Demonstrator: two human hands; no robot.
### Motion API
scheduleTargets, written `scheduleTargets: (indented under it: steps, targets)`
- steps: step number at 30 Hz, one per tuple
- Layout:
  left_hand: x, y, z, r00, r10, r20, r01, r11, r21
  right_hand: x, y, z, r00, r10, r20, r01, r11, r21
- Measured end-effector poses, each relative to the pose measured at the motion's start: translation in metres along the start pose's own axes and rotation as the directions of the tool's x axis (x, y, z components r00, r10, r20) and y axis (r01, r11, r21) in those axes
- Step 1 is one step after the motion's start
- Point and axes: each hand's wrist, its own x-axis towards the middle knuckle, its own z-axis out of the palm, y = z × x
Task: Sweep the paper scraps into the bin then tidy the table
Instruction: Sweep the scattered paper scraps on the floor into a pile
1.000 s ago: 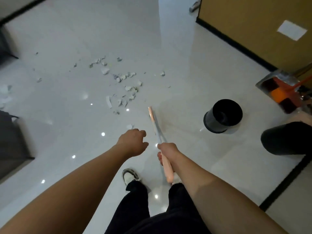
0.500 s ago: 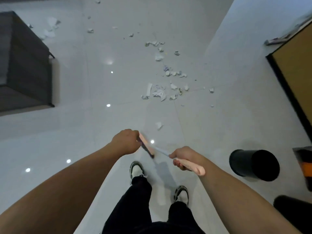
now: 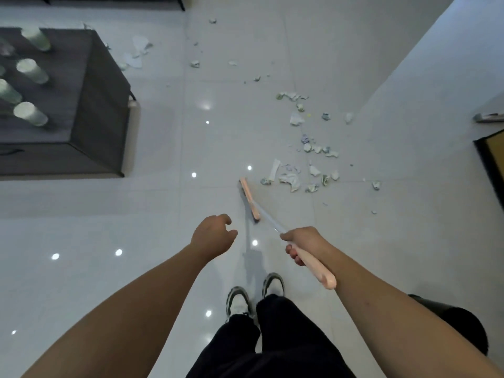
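Behind right forearm, bin (image 3: 461, 323) mostly hidden; right hand (image 3: 302, 242) fingers grasp broom (image 3: 313, 264); left hand (image 3: 214, 236) loosely curled, holding nothing.

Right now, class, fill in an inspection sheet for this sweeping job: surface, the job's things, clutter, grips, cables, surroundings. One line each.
Surface: glossy pale tiled floor, showing ceiling-light reflections.
Job's things: paper scraps scattered over the floor ahead and to the right; broom with pink head down on the floor just left of the nearest scraps; dark bin at lower right, partly hidden behind the right arm.
Clutter: pale cups standing on the dark table at left; more scraps lie beside its far corner.
Grips: right hand holds the broom's pink handle; left hand loosely curled, holding nothing.
Cables: nothing seen.
Surroundings: yellow panel with a dark border at right edge; person's shoes below.
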Motion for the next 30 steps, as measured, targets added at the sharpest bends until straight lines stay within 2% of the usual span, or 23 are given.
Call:
scheduleTargets:
  steps: [5, 8, 10, 16, 20, 22, 25, 30]
  targets:
    - [0.033, 0.010, -0.037, 0.996, 0.000, -0.091, -0.004, 0.999, -0.045, 0.013, -0.049, 0.036, 0.976, 0.064, 0.209, -0.087, 0.991, 0.101]
    - [0.063, 0.012, -0.055, 0.995, -0.007, -0.098, 0.003, 0.999, -0.037, 0.039, -0.086, 0.039, 0.975, 0.072, 0.212, -0.098, 0.989, 0.115]
    - [0.088, 0.014, -0.068, 0.996, -0.034, -0.087, 0.034, 0.999, -0.006, 0.061, -0.113, 0.027, 0.987, 0.040, 0.158, -0.060, 0.990, 0.124]
    - [0.168, 0.047, -0.109, 0.992, -0.122, -0.027, 0.124, 0.990, 0.065, 0.124, -0.187, -0.030, 0.988, 0.005, -0.151, 0.012, 0.994, 0.111]
    - [0.217, 0.082, -0.135, 0.993, -0.112, -0.025, 0.113, 0.992, 0.059, 0.141, -0.238, -0.036, 0.977, -0.052, -0.209, 0.068, 0.995, 0.071]
    - [0.236, 0.098, -0.148, 0.996, -0.091, -0.002, 0.091, 0.993, 0.070, 0.143, -0.266, -0.034, 0.985, -0.055, -0.165, 0.072, 0.993, 0.096]
    - [0.260, 0.110, -0.171, 0.998, -0.056, 0.022, 0.054, 0.993, 0.109, 0.138, -0.313, -0.026, 0.998, -0.050, -0.028, 0.054, 0.988, 0.147]
    - [0.300, 0.099, -0.229, 0.998, -0.056, 0.006, 0.055, 0.992, 0.114, 0.133, -0.394, 0.023, 0.986, -0.044, 0.159, 0.034, 0.997, 0.063]
